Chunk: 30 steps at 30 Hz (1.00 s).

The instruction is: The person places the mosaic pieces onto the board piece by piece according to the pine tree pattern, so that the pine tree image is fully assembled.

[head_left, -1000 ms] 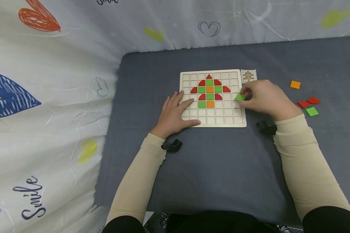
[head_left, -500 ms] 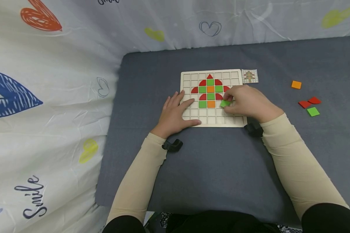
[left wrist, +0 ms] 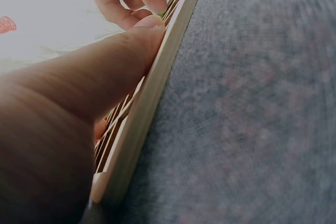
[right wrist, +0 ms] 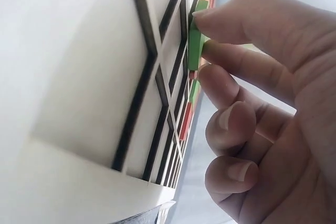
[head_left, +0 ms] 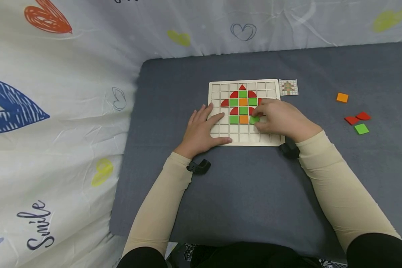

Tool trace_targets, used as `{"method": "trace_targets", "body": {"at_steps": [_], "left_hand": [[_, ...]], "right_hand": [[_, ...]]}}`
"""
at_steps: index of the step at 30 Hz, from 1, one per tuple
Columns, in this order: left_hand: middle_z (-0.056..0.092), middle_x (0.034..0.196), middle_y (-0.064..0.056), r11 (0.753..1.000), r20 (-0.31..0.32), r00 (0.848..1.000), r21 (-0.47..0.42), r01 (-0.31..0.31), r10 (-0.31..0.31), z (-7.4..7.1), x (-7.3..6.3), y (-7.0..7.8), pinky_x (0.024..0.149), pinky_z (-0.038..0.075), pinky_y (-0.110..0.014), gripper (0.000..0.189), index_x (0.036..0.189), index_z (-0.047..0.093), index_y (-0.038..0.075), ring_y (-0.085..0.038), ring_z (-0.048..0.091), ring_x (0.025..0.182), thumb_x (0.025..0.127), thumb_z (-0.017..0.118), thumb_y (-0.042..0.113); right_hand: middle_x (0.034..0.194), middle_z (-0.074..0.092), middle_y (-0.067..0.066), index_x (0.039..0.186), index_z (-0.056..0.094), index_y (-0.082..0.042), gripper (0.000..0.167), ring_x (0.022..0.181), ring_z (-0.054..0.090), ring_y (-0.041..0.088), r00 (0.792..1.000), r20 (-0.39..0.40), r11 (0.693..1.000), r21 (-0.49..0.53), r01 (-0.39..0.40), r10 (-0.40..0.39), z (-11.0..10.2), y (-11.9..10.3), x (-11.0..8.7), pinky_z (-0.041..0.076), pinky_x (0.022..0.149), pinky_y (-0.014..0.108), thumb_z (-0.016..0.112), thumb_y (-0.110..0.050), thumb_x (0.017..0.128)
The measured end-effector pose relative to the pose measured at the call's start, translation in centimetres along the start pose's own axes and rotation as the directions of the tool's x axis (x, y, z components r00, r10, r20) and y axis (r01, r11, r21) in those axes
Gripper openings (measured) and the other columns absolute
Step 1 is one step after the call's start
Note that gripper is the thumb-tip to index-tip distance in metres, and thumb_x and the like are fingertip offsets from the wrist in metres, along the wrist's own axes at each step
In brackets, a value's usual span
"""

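A wooden grid board (head_left: 266,140) lies on the grey table, with red, green and orange tiles set in its squares in a tree-like pattern. My right hand (head_left: 284,118) pinches a green square tile (right wrist: 197,38) between thumb and fingers, right at the square beside the lower orange tile (head_left: 243,119). In the right wrist view the tile stands slightly tilted against the grid. Part of the red pieces at the pattern's right is hidden behind this hand. My left hand (head_left: 203,131) rests on the board's left edge with fingers spread; its thumb (left wrist: 121,56) lies along the near edge.
A small pattern card (head_left: 288,87) showing a tree lies against the board's top right corner. Further right lie an orange square tile (head_left: 342,97), two red pieces (head_left: 363,115) and a green square tile (head_left: 361,129). A printed curtain (head_left: 201,29) hangs behind the table.
My right hand has carried the green tile leftward from the board's right edge to the square beside the lower orange tile. The left hand has stayed in place on the board.
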<state>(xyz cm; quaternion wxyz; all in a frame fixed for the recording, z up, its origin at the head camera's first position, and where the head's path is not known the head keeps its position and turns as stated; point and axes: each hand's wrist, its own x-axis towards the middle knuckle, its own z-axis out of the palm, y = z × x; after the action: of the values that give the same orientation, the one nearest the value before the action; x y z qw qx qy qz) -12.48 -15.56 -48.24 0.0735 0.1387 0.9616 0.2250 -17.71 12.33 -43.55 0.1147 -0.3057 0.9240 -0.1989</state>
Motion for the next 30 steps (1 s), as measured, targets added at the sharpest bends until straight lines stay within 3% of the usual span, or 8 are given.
{"method": "trace_targets", "body": {"at_steps": [13, 21, 30], "left_hand": [[0.017, 0.176, -0.005, 1.0, -0.002, 1.0, -0.002, 0.001, -0.001, 0.0, 0.0, 0.0, 0.132, -0.003, -0.043, 0.092, 0.159, 0.05, 0.03, -0.025, 0.006, 0.164, 0.081, 0.079, 0.071], [0.017, 0.176, -0.004, 1.0, -0.006, 1.0, -0.007, 0.0, 0.0, 0.1, 0.0, 0.0, 0.132, -0.004, -0.042, 0.093, 0.159, 0.049, 0.03, -0.024, 0.005, 0.164, 0.081, 0.079, 0.071], [0.018, 0.176, -0.005, 1.0, -0.011, 1.0, -0.014, -0.005, 0.004, 0.1, 0.0, -0.1, 0.132, -0.004, -0.042, 0.093, 0.158, 0.05, 0.03, -0.024, 0.006, 0.164, 0.081, 0.081, 0.069]], "right_hand": [[0.108, 0.073, 0.01, 0.111, 0.081, -0.005, 0.024, 0.097, 0.066, 0.027, 0.999, -0.017, 0.999, -0.007, 0.049, -0.049, 0.3, 0.5, 0.1, 0.056, 0.085, 0.05, 0.069, -0.006, 0.09], [0.114, 0.073, 0.012, 0.116, 0.079, -0.005, 0.025, 0.098, 0.065, 0.028, 1.0, 0.008, 1.0, 0.021, -0.005, 0.005, -0.1, 0.4, -0.3, 0.055, 0.087, 0.049, 0.07, -0.008, 0.093], [0.103, 0.071, 0.012, 0.117, 0.076, -0.003, 0.027, 0.088, 0.062, 0.026, 0.996, -0.006, 0.995, 0.018, -0.094, 0.094, -1.0, 1.5, -1.7, 0.053, 0.079, 0.046, 0.069, -0.016, 0.094]]}}
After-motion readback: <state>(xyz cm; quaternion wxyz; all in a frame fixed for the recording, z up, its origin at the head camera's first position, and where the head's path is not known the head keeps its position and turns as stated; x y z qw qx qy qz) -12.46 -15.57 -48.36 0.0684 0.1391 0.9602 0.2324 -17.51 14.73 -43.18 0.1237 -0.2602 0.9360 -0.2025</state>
